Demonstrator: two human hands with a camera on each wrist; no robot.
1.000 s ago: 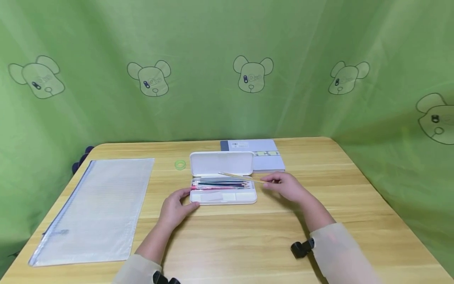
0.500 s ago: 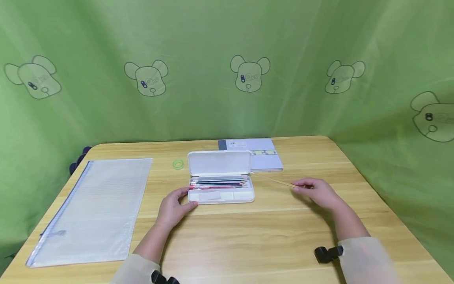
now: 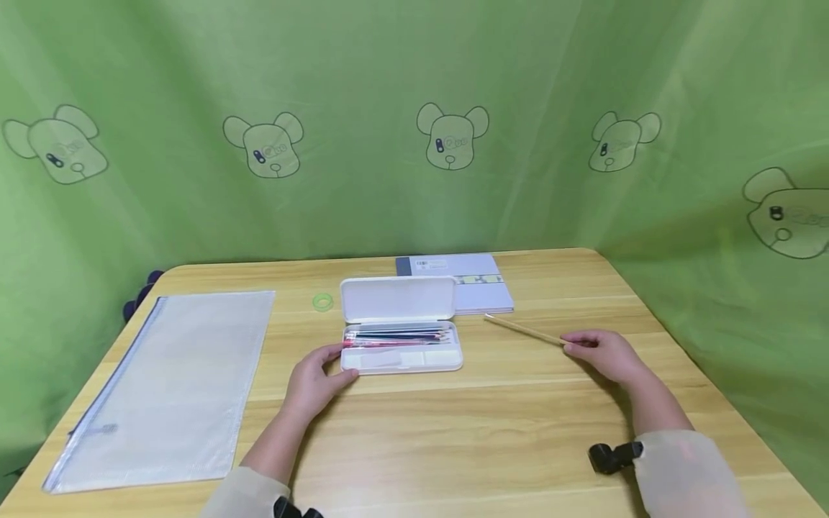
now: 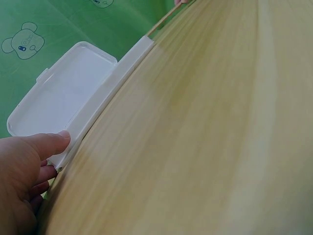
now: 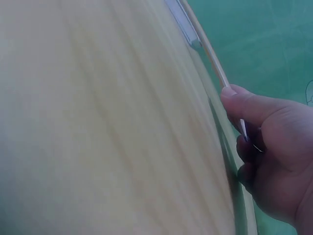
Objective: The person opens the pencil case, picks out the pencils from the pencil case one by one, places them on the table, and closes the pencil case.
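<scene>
A white pencil case [image 3: 447, 362] lies on the table with its lid raised, several pencils [image 3: 401, 335] inside its back compartment. My left hand [image 3: 313, 381] grips the case's left end. The left wrist view shows the thumb on the front edge of the case [image 4: 110, 90] and curled fingers beside its end. To the right of the case, my right hand [image 3: 605, 356] pinches a thin yellow pencil [image 3: 524, 331] near one end, and its other end points back left. In the right wrist view, thumb and fingers close round the pencil [image 5: 210, 54], with a pale pointed end below them.
A clear zip pouch [image 3: 168, 381] lies flat at the left. A green ring-shaped roll [image 3: 322, 302] rests behind the case's left side. Behind the lid is a lilac notebook [image 3: 484, 295]. A green curtain [image 3: 363, 208] stands around the table [image 3: 492, 446].
My right hand has carried the pencil from above the case to the right of it. The left hand stays on the case. The view has shifted slightly.
</scene>
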